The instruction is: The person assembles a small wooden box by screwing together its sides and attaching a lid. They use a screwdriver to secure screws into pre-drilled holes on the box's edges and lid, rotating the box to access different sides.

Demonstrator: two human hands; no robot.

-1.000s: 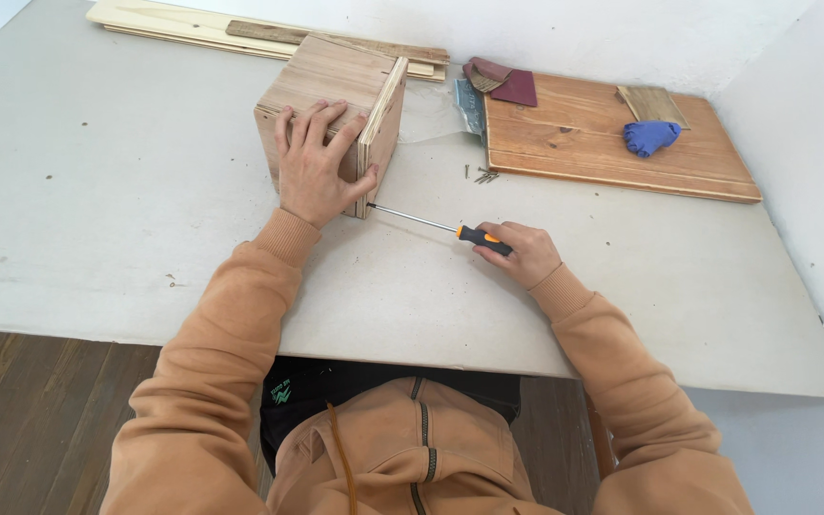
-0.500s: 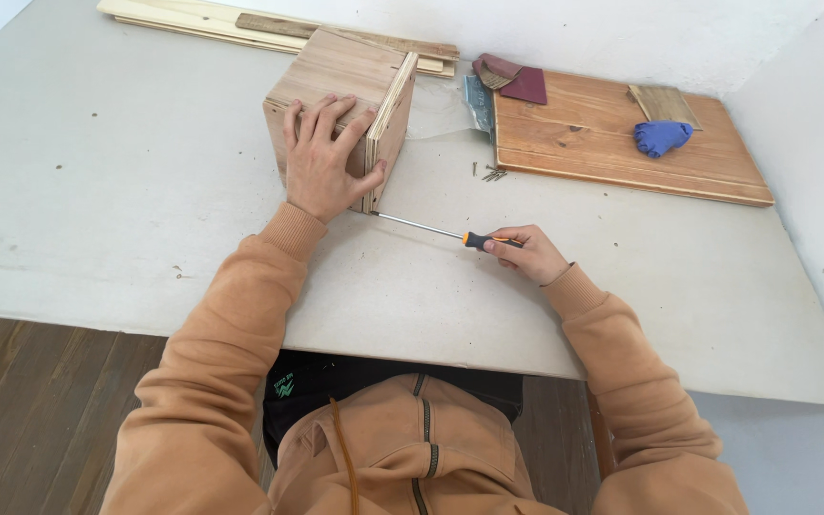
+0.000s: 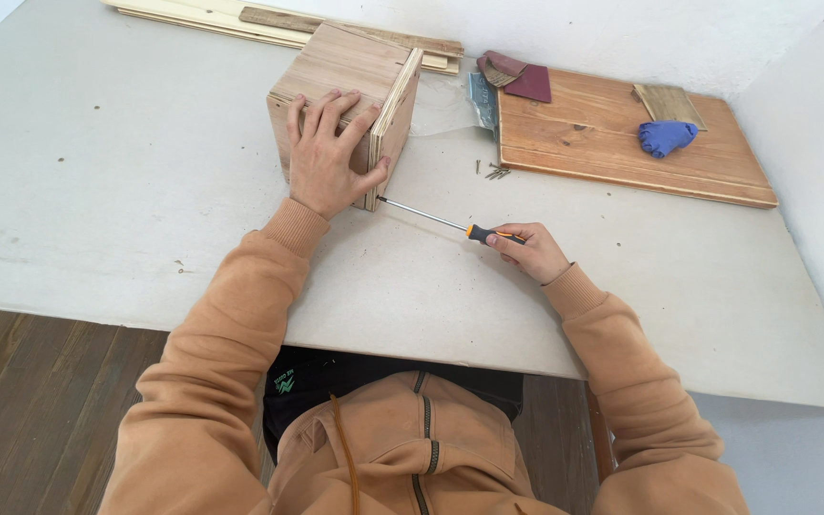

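A plywood box stands on the white table in front of me. My left hand lies flat against its near face, thumb on the side panel's edge. My right hand grips the orange and black handle of a long screwdriver. The steel shaft runs left and its tip meets the low corner of the box's side panel, just under my left thumb.
Several loose screws lie near a wooden board at the back right. On the board rest a blue cloth, a small wood piece and sandpaper sheets. Long wooden strips lie along the back. A wall stands at the right.
The view has shifted slightly. Both hands, the box and the screwdriver keep the same arrangement, with the tip still at the box's lower corner.
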